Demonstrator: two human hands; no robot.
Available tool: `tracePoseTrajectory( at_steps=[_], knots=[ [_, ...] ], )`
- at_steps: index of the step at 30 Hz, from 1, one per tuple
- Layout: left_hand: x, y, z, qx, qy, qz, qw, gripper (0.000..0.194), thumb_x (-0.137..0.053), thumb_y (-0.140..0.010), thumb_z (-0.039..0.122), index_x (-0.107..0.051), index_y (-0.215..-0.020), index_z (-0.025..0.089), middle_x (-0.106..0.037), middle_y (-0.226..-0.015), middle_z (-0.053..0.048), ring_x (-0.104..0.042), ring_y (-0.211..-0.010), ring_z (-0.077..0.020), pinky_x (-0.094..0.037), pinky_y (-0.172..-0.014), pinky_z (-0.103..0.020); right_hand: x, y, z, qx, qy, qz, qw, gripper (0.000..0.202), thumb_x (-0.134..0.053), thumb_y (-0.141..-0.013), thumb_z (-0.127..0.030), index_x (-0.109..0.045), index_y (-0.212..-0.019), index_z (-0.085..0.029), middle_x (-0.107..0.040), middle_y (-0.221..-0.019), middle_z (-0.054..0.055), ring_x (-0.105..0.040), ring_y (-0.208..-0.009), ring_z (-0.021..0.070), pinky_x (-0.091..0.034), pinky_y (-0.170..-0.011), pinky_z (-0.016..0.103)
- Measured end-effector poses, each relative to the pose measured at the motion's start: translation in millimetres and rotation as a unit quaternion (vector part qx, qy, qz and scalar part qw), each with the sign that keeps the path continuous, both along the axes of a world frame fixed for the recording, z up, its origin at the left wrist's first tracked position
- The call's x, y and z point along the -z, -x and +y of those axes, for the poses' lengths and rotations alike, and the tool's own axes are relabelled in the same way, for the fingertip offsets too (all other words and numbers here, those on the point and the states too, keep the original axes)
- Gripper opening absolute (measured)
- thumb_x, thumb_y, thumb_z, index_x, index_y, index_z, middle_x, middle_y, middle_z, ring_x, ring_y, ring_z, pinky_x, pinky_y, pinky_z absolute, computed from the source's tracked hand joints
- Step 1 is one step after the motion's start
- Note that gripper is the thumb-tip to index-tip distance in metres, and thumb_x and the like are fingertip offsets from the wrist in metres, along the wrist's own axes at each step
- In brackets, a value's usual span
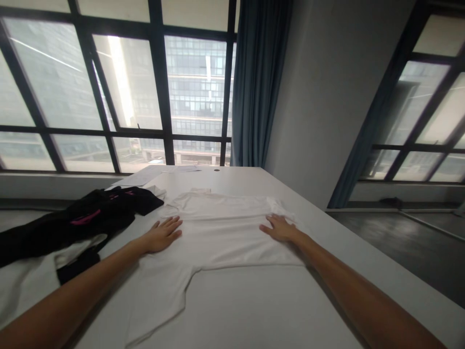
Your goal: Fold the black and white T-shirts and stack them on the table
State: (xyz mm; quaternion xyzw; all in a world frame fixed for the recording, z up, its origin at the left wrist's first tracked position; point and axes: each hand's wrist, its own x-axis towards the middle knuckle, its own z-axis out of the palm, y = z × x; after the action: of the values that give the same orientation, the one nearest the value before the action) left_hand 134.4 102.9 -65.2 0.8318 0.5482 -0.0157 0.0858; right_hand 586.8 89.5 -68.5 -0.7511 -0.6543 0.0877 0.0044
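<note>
A white shirt (pixel 225 237) lies spread sideways on the white table (pixel 247 310), with one sleeve reaching toward the near left and light creases across its body. My left hand (pixel 163 234) rests flat on the shirt's left part, fingers apart, holding nothing. On the right part of the cloth lies my right hand (pixel 279 228), palm down with its fingers spread and nothing in them. The cloth's far edge is a little rumpled beyond both hands.
Black clothing (pixel 109 208) with pink marks is heaped at the left, beside a white garment (pixel 25 286). Papers (pixel 140 177) lie at the table's far left. A blue curtain (pixel 254 87), windows and a grey wall (pixel 319 97) stand behind.
</note>
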Motion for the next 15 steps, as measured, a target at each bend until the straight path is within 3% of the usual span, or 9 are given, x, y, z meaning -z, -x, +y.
tracePoseTrajectory(
  at_steps=[4,11,15],
  knots=[
    [1.6,-14.6,27.5,-0.021,-0.024,-0.006,0.999,0.071,-0.019,-0.094,0.058,-0.026,-0.154,0.019,-0.01,-0.162,-0.008,-0.009,-0.149,-0.0255,-0.007,-0.117,-0.054,3.5,-7.3,25.3,0.0,-0.018,0.003,1.0,0.082,-0.025,-0.089,-0.073,-0.023,-0.154,-0.024,-0.01,-0.163,0.008,-0.005,-0.148,0.0364,-0.014,-0.11,0.068],
    [4.4,-29.3,80.5,-0.039,-0.04,-0.032,0.998,0.068,-0.026,-0.094,0.059,-0.029,-0.152,0.024,-0.014,-0.161,-0.009,-0.015,-0.148,-0.0271,-0.011,-0.115,-0.058,13.9,-19.9,83.9,0.008,-0.042,0.0,0.999,0.081,-0.019,-0.089,-0.074,-0.023,-0.154,-0.025,-0.011,-0.163,0.008,-0.006,-0.148,0.0371,-0.012,-0.11,0.067],
    [2.3,-37.8,82.9,-0.061,-0.091,-0.019,0.994,0.059,-0.029,-0.097,0.05,-0.038,-0.148,0.023,-0.027,-0.159,-0.011,-0.025,-0.145,-0.0284,-0.02,-0.114,-0.056,7.8,-8.1,88.0,0.022,-0.075,-0.044,0.996,0.073,-0.017,-0.094,-0.066,-0.032,-0.151,-0.022,-0.023,-0.16,0.013,-0.017,-0.146,0.0362,-0.012,-0.111,0.064]
  ],
)
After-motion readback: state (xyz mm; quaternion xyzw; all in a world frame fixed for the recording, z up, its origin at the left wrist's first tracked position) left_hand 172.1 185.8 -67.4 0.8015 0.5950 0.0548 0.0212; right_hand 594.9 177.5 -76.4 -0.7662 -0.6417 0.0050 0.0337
